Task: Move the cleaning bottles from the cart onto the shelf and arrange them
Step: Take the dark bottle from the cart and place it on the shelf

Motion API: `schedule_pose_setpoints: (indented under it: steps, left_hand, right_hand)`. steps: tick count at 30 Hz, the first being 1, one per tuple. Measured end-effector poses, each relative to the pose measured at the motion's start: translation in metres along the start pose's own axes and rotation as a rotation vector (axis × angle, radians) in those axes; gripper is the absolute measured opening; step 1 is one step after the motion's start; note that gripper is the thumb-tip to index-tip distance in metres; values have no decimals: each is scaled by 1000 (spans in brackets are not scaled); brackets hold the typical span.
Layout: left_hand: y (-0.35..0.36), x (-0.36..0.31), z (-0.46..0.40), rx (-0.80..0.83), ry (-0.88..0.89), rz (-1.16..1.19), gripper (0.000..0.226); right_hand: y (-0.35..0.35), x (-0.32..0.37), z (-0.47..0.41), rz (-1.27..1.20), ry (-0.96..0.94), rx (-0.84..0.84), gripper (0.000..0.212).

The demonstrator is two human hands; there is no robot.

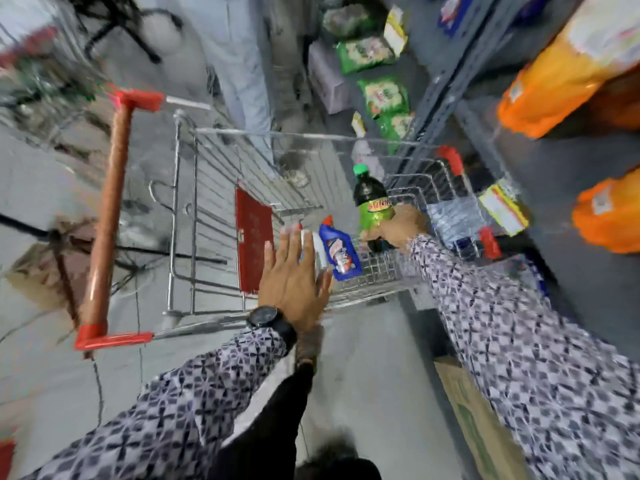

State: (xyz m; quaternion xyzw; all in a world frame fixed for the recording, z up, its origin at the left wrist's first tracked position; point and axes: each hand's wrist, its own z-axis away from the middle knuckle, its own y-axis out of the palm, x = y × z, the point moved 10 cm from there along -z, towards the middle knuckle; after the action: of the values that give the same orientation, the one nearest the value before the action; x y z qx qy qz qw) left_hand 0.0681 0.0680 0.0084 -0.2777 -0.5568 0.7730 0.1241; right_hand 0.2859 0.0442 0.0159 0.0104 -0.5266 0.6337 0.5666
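Note:
A wire shopping cart with a red handle stands in the aisle below me. My right hand is shut around a dark bottle with a green cap and green label, held upright over the cart's right end. A blue cleaning bottle with a red cap lies in the cart basket, next to a white bottle partly hidden by my left hand. My left hand hovers over the cart with fingers spread, holding nothing. The frame is motion-blurred.
A grey metal shelf runs along the right, with orange packs and green packets on it. A cardboard box lies on the floor at lower right. A person in pale trousers stands beyond the cart.

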Motion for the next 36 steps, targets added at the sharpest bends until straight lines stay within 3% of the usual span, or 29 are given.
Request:
schedule_pose_setpoints:
  steps: [3, 6, 11, 16, 21, 24, 27, 31, 36]
  left_hand:
    - [-78, -65, 15, -195, 148, 57, 76]
    - [-169, -150, 56, -418, 360, 130, 76]
    - [-265, -291, 141, -635, 743, 354, 69]
    - [-273, -423, 205, -606, 1114, 436, 62]
    - [-235, -567, 279, -356, 1582, 317, 60]
    - [-205, -644, 297, -197, 1623, 154, 59]
    - [-169, -697, 293, -74, 1539, -94, 66]
    - [-141, -713, 280, 64, 1436, -239, 74]
    - [-137, -714, 278, 56, 1459, -281, 73]
  right_hand:
    - [-66, 10, 52, -98, -38, -169, 53]
    - [-162, 19, 131, -245, -173, -419, 66]
    - [-323, 9, 331, -254, -281, -875, 67]
    - [-409, -41, 480, -220, -207, -1157, 68]
    - [-451, -105, 594, -200, -37, -1470, 65]
    - [-460, -139, 633, -190, 53, -1615, 67]
    - [-464, -174, 652, -186, 177, -1684, 70]
    - [-464, -208, 657, -215, 263, -1710, 68]
    - [-473, -235, 646, -269, 277, -1732, 70]
